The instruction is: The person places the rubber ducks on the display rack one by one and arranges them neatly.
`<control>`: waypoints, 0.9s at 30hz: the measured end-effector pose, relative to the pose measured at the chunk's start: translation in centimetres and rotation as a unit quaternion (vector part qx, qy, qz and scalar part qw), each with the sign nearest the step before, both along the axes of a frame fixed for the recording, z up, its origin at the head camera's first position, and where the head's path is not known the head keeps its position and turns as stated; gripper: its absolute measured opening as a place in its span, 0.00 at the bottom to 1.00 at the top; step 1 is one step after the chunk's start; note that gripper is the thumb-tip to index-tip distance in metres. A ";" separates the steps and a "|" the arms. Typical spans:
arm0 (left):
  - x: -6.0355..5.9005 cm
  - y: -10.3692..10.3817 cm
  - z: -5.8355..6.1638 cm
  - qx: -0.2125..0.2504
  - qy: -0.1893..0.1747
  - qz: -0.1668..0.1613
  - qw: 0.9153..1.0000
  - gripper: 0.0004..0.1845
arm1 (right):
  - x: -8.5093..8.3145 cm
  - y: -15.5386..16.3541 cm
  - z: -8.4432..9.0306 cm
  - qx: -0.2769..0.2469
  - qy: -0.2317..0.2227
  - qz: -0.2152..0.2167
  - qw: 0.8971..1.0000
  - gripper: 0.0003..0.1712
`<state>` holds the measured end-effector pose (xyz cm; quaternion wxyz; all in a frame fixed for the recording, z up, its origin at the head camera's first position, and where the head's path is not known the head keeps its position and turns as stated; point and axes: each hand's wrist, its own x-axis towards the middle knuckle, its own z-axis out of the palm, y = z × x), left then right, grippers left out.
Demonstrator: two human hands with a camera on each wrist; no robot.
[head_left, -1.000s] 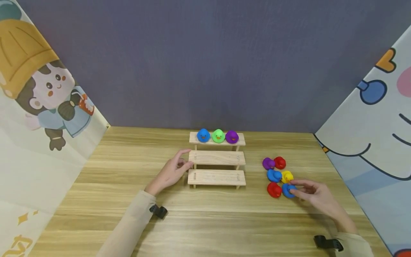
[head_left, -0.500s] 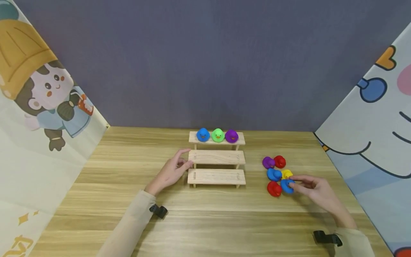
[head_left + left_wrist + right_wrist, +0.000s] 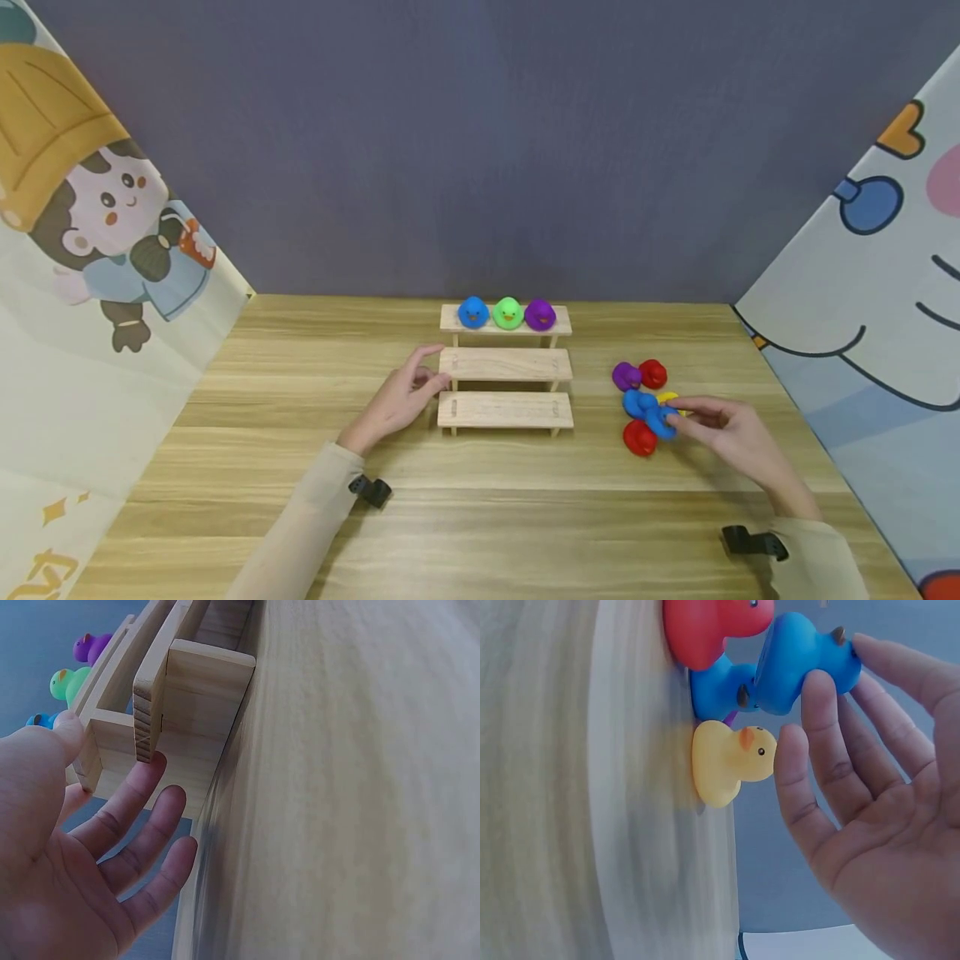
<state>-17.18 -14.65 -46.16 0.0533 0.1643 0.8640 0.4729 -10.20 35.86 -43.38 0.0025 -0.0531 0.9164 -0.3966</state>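
Observation:
My right hand (image 3: 677, 414) pinches a blue duck (image 3: 660, 422) between thumb and fingers, lifted just off the table above the pile. In the right wrist view the held blue duck (image 3: 802, 652) hangs over a red duck (image 3: 705, 630), another blue duck (image 3: 716, 690) and a yellow duck (image 3: 727, 761). My left hand (image 3: 431, 373) rests with straight fingers (image 3: 139, 799) against the left end of a three-step wooden shelf (image 3: 506, 365). On the shelf's top step sit a blue duck (image 3: 472, 312), a green duck (image 3: 507, 312) and a purple duck (image 3: 539, 314).
On the wooden table (image 3: 480, 517), right of the shelf, lie a purple duck (image 3: 625, 376), a red duck (image 3: 653, 373), a blue duck (image 3: 634, 402) and a red duck (image 3: 639, 437). A grey wall stands behind, with cartoon-printed panels at the left and right sides.
My right hand has closed on the blue duck at the pile's front, lifted it and carried it a little left and farther back. The left hand has stayed at the shelf.

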 end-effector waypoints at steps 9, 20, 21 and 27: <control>0.0 0.0 0.0 0.001 -0.001 0.002 1.000 0.33 | -0.5 -0.8 0.0 -0.021 0.022 0.022 0.999 0.17; -0.1 0.1 0.0 0.002 -0.001 0.001 1.000 0.34 | -1.3 -2.0 0.0 -0.030 0.026 0.031 0.999 0.17; -0.1 0.1 0.0 0.002 -0.001 0.001 1.000 0.34 | -1.3 -2.2 0.1 -0.032 0.025 0.032 0.999 0.18; 0.0 0.0 0.0 0.002 -0.001 0.002 1.000 0.34 | -1.6 -3.0 0.7 -0.049 0.025 0.045 0.997 0.18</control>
